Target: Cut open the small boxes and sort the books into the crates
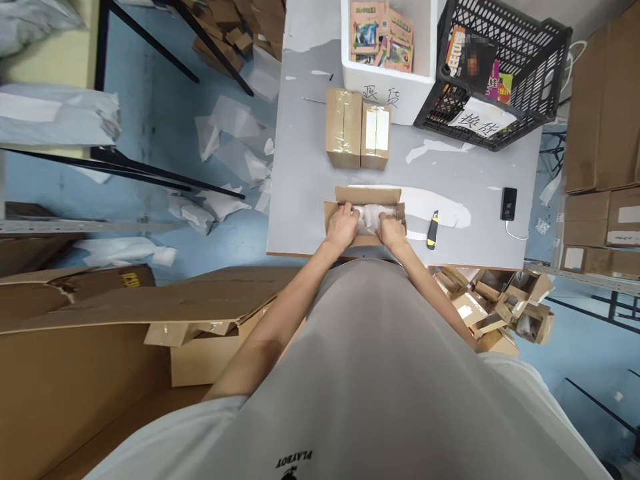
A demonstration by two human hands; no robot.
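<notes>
An open cardboard box (369, 195) lies at the table's near edge, its flaps folded outward. Inside it is a bundle in whitish, translucent wrapping (369, 219). My left hand (343, 225) reaches over the box's left end, fingers curled onto the left of the wrapped bundle. From the other side, my right hand (392, 231) has its fingers closed on the bundle's right part. What the wrapping covers cannot be made out. A yellow and black utility knife (433, 231) rests on the table to the right of the box.
Two taped cardboard boxes (344, 130) stand behind the open box. Further back are a white foam bin (390, 90) with card packs and a black plastic crate (500, 73). A phone-like black device (509, 204) with a cable lies right. Opened cartons (493, 303) pile below the table.
</notes>
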